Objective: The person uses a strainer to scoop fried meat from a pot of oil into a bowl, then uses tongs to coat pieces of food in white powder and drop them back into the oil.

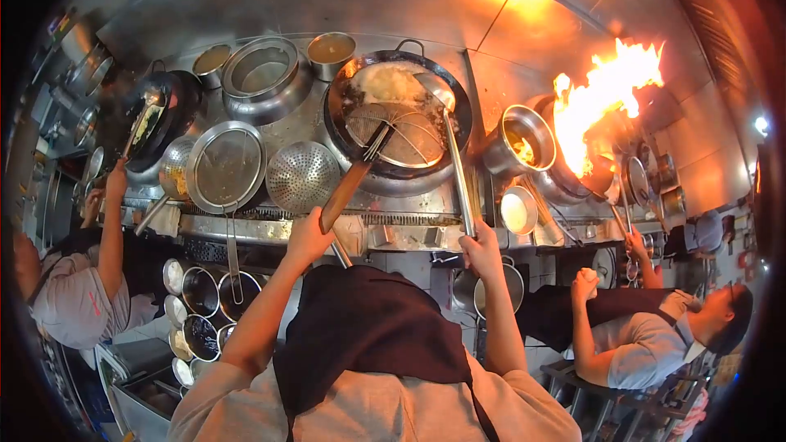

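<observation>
My left hand [307, 239] is closed round the wooden handle of a wire-mesh skimmer [401, 134]. The mesh reaches over the near half of a large black wok [395, 180], where pale, bubbling oil [385, 80] shows beyond it. In my right hand [481, 250] is the long metal handle of a ladle [455, 162], whose bowl overlaps the wok's far right side. A perforated metal strainer [303, 178] and a round mesh strainer [225, 168] lie just left of the wok.
Tall flames [602, 98] rise from another wok on the right, near a co-worker [634, 336]. A second person [86, 286] works at the left wok [168, 119]. Metal pots [266, 82] line the back, and a pot [517, 139] stands right of my wok.
</observation>
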A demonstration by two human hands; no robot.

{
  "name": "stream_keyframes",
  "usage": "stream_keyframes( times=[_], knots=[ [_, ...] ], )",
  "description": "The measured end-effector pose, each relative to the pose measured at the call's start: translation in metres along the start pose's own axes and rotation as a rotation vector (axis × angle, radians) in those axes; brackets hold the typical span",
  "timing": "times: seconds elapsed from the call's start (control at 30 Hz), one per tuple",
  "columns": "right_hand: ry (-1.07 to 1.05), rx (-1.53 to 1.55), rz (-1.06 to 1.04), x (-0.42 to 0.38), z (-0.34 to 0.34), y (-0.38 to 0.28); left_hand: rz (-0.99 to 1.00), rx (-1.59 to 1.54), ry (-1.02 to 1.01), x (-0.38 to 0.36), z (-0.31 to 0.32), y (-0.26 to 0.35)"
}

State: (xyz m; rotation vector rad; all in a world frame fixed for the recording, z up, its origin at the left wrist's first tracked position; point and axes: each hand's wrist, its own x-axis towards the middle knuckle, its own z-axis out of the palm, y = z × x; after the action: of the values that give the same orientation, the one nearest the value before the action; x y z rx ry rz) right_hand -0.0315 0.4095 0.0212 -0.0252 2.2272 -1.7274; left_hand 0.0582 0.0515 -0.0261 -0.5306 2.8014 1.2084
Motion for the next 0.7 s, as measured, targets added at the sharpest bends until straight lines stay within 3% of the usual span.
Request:
stream_keyframes(
  times=[0.2,0.3,0.33,0.4,0.43,0.53,0.6,0.63,0.7],
  knots=[
    [0.098,0.034,0.016,-0.022,-0.015,0.024,0.02,-0.051,-0.074,0.008,0.031,-0.042],
    [0.323,-0.267,-0.119,-0.041,-0.033,0.071,-0.011,-0.076,-0.1,0.003,0.029,-0.042],
    [0.386,-0.524,-0.153,-0.055,-0.041,0.078,-0.016,-0.076,-0.107,0.004,0.033,-0.05],
    [0.421,-0.581,-0.101,-0.081,-0.054,0.11,0.009,-0.07,-0.083,0.004,0.044,-0.071],
    [0.422,-0.545,-0.095,-0.096,-0.06,0.128,-0.166,-0.24,-0.222,-0.003,0.031,-0.05],
    [0.355,-0.652,-0.023,-0.14,-0.075,0.163,-0.476,-0.608,-0.188,-0.011,0.04,-0.064],
    [0.272,-0.707,0.063,-0.155,-0.077,0.165,-0.315,-0.501,0.036,-0.009,0.086,-0.156],
    [0.21,-0.767,0.048,-0.157,-0.08,0.178,-0.47,-0.501,0.049,-0.023,0.066,-0.122],
    [0.132,-0.826,0.014,-0.151,-0.074,0.187,-0.646,-0.779,0.039,-0.038,0.065,-0.122]
  ],
)
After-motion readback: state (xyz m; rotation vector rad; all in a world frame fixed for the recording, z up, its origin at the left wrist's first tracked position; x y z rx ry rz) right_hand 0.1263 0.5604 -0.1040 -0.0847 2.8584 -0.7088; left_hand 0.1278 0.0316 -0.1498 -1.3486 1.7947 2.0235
